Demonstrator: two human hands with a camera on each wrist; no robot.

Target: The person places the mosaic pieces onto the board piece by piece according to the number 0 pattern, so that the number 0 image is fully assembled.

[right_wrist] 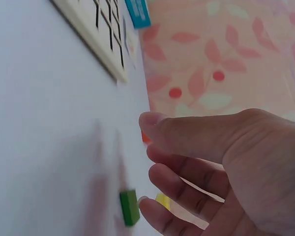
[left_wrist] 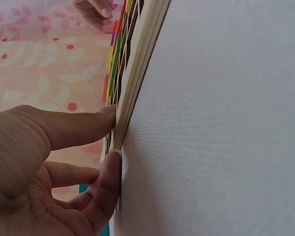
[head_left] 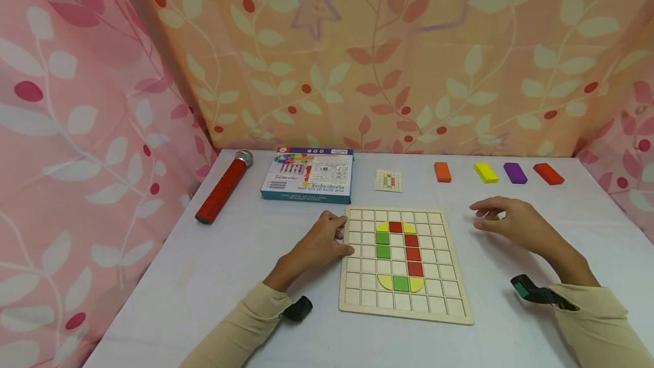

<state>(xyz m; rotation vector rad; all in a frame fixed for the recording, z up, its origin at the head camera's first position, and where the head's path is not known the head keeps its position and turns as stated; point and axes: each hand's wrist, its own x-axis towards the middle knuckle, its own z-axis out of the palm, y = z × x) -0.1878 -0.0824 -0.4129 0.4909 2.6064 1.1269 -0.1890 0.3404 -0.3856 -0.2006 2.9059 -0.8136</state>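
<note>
A square wooden grid board (head_left: 352,294) lies on the table, with red, green and yellow pieces forming a rounded ring in its cells. My left hand (head_left: 317,243) rests at the board's left edge, thumb and forefinger tips touching the rim. The left wrist view shows the thumb (left_wrist: 81,129) against that rim, other fingers bent below. To the board's right my right hand (head_left: 516,229) hovers above the table, fingers loosely bent and holding nothing. Just beyond its fingertips sits a green block (right_wrist: 130,207), mostly hidden behind the hand in the head view.
Along the back lie an orange block (head_left: 442,172), a yellow block (head_left: 486,172), a purple block (head_left: 515,173) and a red block (head_left: 549,174). A small pattern card (head_left: 389,180) is behind the board. Farther left are a flat box (head_left: 306,178) and a red microphone (head_left: 222,189).
</note>
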